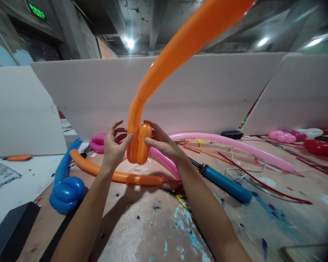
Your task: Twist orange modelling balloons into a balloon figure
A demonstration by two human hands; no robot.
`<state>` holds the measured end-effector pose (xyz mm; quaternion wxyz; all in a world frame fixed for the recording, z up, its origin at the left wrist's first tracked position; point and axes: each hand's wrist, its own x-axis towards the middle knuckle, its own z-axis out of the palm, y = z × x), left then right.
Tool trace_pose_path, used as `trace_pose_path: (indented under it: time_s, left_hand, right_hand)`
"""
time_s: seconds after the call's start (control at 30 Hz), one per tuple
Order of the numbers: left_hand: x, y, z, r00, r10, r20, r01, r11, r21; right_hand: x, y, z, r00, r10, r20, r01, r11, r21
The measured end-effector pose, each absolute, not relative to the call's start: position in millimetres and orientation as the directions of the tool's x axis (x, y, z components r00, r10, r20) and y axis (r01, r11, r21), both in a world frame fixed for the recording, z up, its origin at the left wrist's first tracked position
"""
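A long orange balloon (177, 47) rises from my hands toward the upper right of the view. Its lower end is bent back on itself, making two short segments side by side. My left hand (115, 140) grips the left segment, thumb in front, with some fingers raised apart behind. The short right segment is pinched by my right hand (164, 140), whose thumb presses its front; those fingertips are partly hidden behind the balloon. Below, on the table (142, 225), lies a second orange balloon (136, 178), curved and apart from my hands.
A blue balloon (67, 194) with a twisted end lies left. On the right are a blue hand pump (226, 183), a long pink balloon (235, 145), red uninflated balloons (262, 178) and pink twisted balloons (282, 136). White panels (207, 94) stand behind the table.
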<state>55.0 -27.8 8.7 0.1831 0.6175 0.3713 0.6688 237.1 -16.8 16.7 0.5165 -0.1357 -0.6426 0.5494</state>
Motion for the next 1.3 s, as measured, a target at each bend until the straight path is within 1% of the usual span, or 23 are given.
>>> trace_pose_path:
  time_s: [0.1,0.2,0.3,0.4,0.5,0.57,0.67,0.73,0.83,0.93,1.0,1.03,1.07,1.1,1.17,1.23,1.3]
  left_hand:
    - [50,-26,9,-0.176,0.756,0.631,0.148,-0.613,0.776]
    - [46,-24,8,-0.175,0.806,0.565,0.024,-0.570,0.821]
    - [45,-24,9,-0.147,0.833,0.533,-0.097,-0.548,0.831]
    - [47,-28,12,-0.073,0.871,0.486,-0.159,-0.492,0.856]
    - [51,-34,14,0.011,0.891,0.454,-0.184,-0.445,0.876]
    - [53,-37,14,0.096,0.909,0.406,-0.218,-0.378,0.900]
    - [55,-39,11,0.207,0.924,0.322,-0.267,-0.264,0.927]
    - [56,-38,10,0.224,0.923,0.312,-0.254,-0.254,0.933]
    - [57,-36,8,0.173,0.921,0.348,-0.142,-0.327,0.934]
    - [56,-33,9,0.123,0.908,0.401,0.012,-0.406,0.914]
    - [58,-32,9,0.099,0.912,0.398,0.172,-0.409,0.896]
    - [59,-32,9,0.086,0.915,0.394,0.290,-0.401,0.869]
    - [61,-33,8,0.069,0.915,0.397,0.429,-0.386,0.816]
    - [64,-34,7,0.049,0.910,0.412,0.574,-0.363,0.734]
    - [72,-38,4,0.026,0.876,0.482,0.805,-0.304,0.510]
    - [80,-44,3,0.029,0.842,0.539,0.919,-0.234,0.316]
    - [86,-49,2,0.046,0.842,0.538,0.962,-0.183,0.203]
  right_hand:
    - [236,-21,16,-0.402,0.767,0.500,-0.396,0.347,-0.850]
    - [236,-22,17,-0.464,0.745,0.479,-0.386,0.316,-0.866]
    - [236,-20,16,-0.525,0.705,0.478,-0.374,0.313,-0.873]
    - [236,-15,13,-0.547,0.675,0.495,-0.355,0.349,-0.867]
    - [233,-10,10,-0.548,0.687,0.477,-0.345,0.334,-0.877]
    - [231,-9,8,-0.545,0.695,0.468,-0.333,0.333,-0.882]
    - [229,-7,6,-0.528,0.689,0.497,-0.283,0.408,-0.868]
    - [229,-4,4,-0.519,0.686,0.510,-0.238,0.457,-0.857]
    - [231,1,2,-0.531,0.683,0.501,-0.165,0.497,-0.852]
    - [235,0,4,-0.520,0.702,0.486,-0.033,0.553,-0.833]
    - [238,-4,8,-0.453,0.757,0.470,0.070,0.556,-0.828]
    - [238,-7,10,-0.409,0.786,0.464,0.109,0.547,-0.830]
    - [238,-10,12,-0.370,0.808,0.458,0.137,0.535,-0.834]
    - [236,-13,13,-0.340,0.824,0.454,0.148,0.524,-0.839]
    - [231,-15,12,-0.301,0.838,0.456,0.113,0.506,-0.855]
    - [224,-15,9,-0.273,0.854,0.443,0.018,0.465,-0.885]
    - [217,-13,6,-0.258,0.877,0.405,-0.085,0.397,-0.914]
